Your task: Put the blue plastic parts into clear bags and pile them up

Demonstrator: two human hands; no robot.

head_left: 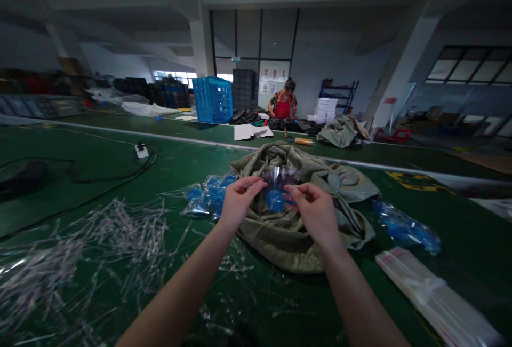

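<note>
We pinch a clear bag (282, 175) | left hand (240, 197), right hand (314, 205) at opposite edges | blue disc (275, 200) within | olive sack (294, 251) behind

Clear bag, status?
Left hand and right hand pinching clear bag. Blue round item showing in it. Held above crumpled olive sack; no obstruction visible.
</note>
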